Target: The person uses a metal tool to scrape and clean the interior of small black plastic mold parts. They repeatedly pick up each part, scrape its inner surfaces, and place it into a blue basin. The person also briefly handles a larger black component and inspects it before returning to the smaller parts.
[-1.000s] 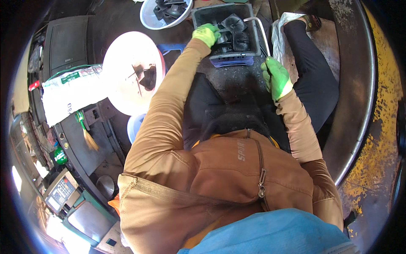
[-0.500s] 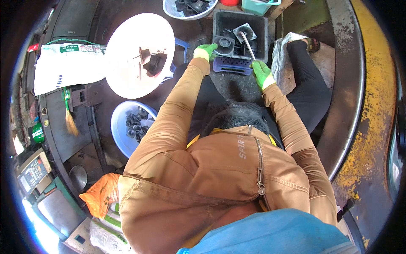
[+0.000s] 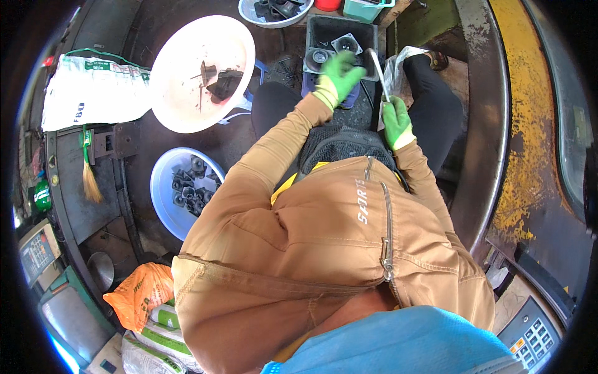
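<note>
My left hand, in a green glove, hovers over the near edge of a black crate, its fingers apart and nothing visible in them. It partly hides a black square part with a round centre on the crate's near left corner. Another square black part with a round opening lies inside the crate. Right of the crate, my green-gloved right hand is closed round a thin pale rod-like tool; its upper end points away from me. The tool's exact kind cannot be made out.
Beneath the crate is a purple plastic stool. At left, a large white basin holds dark pieces. A blue basin with several black parts stands nearer. Another basin is at the back. A yellow, worn metal machine edge runs along the right.
My left hand has let go of the square part at the crate's corner and moved right and nearer. My right hand has drawn the rod-like tool out of the crate and tilted it upright.
</note>
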`<move>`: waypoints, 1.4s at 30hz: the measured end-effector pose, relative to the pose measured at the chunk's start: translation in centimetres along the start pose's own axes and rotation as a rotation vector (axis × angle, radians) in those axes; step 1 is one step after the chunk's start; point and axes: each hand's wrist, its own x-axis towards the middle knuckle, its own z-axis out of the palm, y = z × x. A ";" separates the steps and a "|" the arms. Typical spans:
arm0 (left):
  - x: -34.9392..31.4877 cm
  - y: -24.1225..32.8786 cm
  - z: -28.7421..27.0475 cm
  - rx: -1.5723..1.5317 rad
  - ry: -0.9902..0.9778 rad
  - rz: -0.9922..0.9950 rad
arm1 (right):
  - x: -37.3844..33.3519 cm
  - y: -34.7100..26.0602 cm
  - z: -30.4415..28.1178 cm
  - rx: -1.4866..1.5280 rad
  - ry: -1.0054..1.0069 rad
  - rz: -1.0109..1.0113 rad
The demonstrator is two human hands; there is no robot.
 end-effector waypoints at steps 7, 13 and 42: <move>0.0 6.8 -0.6 -0.837 -0.402 -0.517 | -2.6 -9.9 -8.1 -0.477 -0.089 -0.440; 2.9 4.8 -11.4 -1.005 0.119 -0.344 | -16.5 -17.8 -26.4 -1.165 1.415 -0.560; -0.1 -12.6 -8.2 -0.956 0.253 -0.813 | 8.2 -11.8 -33.2 -0.717 1.139 -0.319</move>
